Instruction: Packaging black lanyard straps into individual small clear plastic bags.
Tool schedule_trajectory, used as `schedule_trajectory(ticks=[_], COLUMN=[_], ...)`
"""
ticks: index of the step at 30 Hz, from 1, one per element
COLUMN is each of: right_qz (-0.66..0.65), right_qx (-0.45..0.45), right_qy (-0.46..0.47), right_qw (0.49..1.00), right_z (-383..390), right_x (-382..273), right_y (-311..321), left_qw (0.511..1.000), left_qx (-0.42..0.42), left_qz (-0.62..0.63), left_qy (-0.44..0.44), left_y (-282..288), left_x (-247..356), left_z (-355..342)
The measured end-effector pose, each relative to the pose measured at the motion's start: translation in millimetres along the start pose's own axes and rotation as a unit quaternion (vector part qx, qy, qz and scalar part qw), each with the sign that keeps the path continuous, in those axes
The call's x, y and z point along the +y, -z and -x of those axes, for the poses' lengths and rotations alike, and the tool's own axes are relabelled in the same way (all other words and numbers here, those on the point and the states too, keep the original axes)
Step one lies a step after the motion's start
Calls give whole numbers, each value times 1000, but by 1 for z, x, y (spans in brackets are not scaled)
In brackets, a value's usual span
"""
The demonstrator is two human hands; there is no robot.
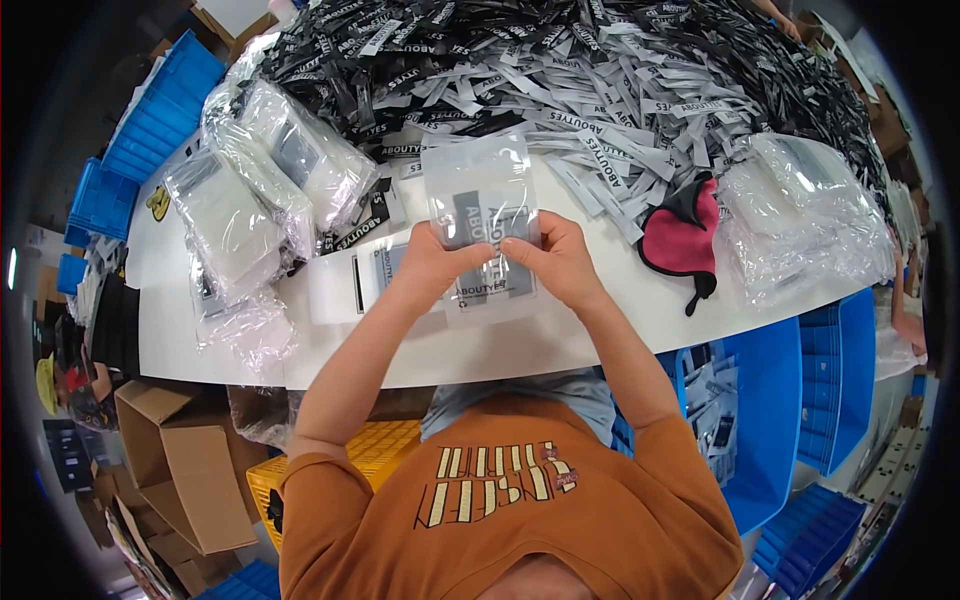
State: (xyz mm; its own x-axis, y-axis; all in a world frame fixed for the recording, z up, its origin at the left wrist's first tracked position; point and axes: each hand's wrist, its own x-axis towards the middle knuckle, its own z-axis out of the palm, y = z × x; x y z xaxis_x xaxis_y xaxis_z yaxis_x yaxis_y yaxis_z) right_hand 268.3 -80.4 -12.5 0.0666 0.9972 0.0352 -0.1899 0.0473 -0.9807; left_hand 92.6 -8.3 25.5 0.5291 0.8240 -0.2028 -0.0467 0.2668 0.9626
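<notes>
shirt (530,500); pouch (480,172) between left grip (432,264) and right grip (557,264)

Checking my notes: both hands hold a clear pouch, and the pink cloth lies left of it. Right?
Wrong side: the head view shows the pink cloth lying right of the clear pouch; the left hand and right hand do hold the pouch.

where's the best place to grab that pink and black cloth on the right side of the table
Probably pinch the narrow black tail of the cloth, coming from the near side: that end tapers toward the person over bare white tabletop, while loose strips crowd the far end and clear bags lie to its right.
</notes>
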Motion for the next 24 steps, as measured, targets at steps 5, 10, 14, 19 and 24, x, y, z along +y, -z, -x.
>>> schedule_trajectory(ticks=[5,10,14,19,24], right_qz=[-41,-7,-101,46,156], right_qx=[-16,-23,9,53,116], right_qy=[-3,21,-61,-20,-148], right_qw=[999,999,993,997,970], right_z=[2,5,7,43,169], right_x=[-14,-16,-10,-5,-40], right_y=[-11,-11,7,31,164], left_qw=[995,990,993,984,872], left_qx=[48,43,-48,-89,-329], left_qz=[52,109,-108,-145,-358], left_qy=[64,82,-7,60,-61], left_y=[-11,-9,-25,-41,-34], left_x=[3,-5,-4,-14,-1], left_z=[-1,-1,8,12,44])
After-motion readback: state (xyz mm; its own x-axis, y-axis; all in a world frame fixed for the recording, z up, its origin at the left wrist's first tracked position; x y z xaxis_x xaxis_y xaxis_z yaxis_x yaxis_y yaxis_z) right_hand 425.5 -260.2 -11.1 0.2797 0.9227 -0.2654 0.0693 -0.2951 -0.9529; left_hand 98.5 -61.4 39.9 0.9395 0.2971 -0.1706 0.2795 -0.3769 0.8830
